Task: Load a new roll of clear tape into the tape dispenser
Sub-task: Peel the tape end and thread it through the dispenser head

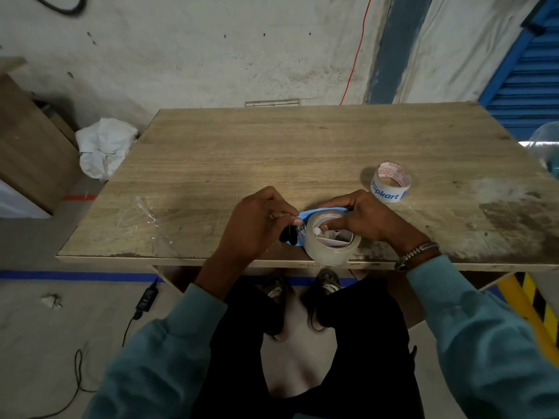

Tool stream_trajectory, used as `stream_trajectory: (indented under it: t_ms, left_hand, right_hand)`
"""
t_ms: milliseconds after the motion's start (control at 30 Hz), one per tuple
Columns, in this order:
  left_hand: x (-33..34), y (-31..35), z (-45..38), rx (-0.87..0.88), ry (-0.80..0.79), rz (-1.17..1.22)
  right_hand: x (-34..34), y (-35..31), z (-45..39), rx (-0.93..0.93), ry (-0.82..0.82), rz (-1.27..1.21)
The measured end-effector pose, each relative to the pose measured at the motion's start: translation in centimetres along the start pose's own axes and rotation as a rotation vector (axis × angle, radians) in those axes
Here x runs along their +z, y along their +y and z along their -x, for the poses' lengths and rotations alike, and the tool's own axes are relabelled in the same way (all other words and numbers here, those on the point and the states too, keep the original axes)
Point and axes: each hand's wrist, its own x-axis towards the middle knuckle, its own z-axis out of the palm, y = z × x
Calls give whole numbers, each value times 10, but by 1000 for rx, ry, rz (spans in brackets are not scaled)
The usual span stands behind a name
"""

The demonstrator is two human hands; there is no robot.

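Blue plastic of the tape dispenser (320, 210) showed behind the clear tape roll (331, 241), which sat at the near edge of the wooden bench (272, 152). Left hand (257, 225) fingers pinched the dispenser beside the roll; right hand (363, 217) fingers curled round the roll's far side. Beyond the roll to the right stood a printed tape roll (391, 182).

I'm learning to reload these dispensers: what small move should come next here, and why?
Probably draw the tape's free end forward with the left hand, since the clear roll already sits in the blue dispenser, steadied by the right hand, and the left fingers pinch at the roller end.
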Motion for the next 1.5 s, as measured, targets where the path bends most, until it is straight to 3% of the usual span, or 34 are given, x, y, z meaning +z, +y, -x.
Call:
stream_trajectory:
  t_ms: [400, 667, 800, 1000, 1100, 1267, 1367, 1500]
  left_hand:
    - [25, -7, 25, 23, 230, -109]
    - [43, -7, 52, -171, 470, 191]
    - [45, -1, 45, -367, 414, 369]
    - [40, 6, 39, -463, 431, 267]
    - [43, 8, 42, -515, 352, 165]
    - [54, -1, 52, -656, 237, 331]
    - [52, -11, 50, -607, 210, 281]
    - [43, -20, 53, -349, 245, 29]
  right_hand:
    - [3, 0, 2, 9, 30, -22]
    - [2, 1, 1, 17, 29, -37]
    - [2, 1, -1, 8, 27, -42]
    - [1, -1, 0, -2, 29, -38]
    - [4, -5, 2, -8, 26, -22]
    - [5, -4, 5, -25, 24, -17]
    - [4, -8, 5, 5, 4, -33]
    - [2, -9, 6, 13, 3, -53]
